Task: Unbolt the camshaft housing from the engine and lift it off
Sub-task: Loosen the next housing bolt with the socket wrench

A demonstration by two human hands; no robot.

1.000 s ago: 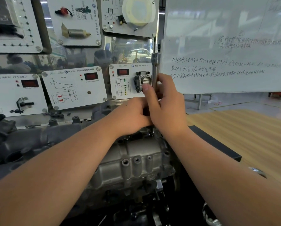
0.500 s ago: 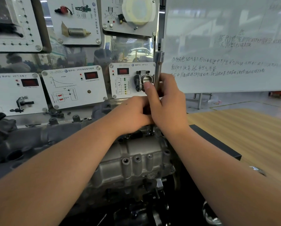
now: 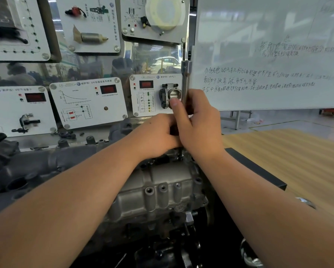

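The grey cast camshaft housing [image 3: 162,188] sits on top of the engine, in the lower middle of the view. A long chrome socket extension [image 3: 185,80] stands upright over the housing's far edge, its tip on a bolt [image 3: 179,154] below my hands. My right hand [image 3: 199,122] grips the shaft, thumb pointing up along it. My left hand [image 3: 158,134] curls around the lower part of the same tool, pressed against my right hand. The grip points between the palms are hidden.
Training display panels [image 3: 88,103] with gauges and a throttle body [image 3: 169,97] stand behind the engine. A whiteboard [image 3: 268,55] with handwriting fills the upper right. A wooden tabletop [image 3: 297,161] lies to the right, a dark intake manifold [image 3: 26,171] to the left.
The extension's top end has shifted slightly between the frames while both hands stay wrapped around it. The housing has not moved.
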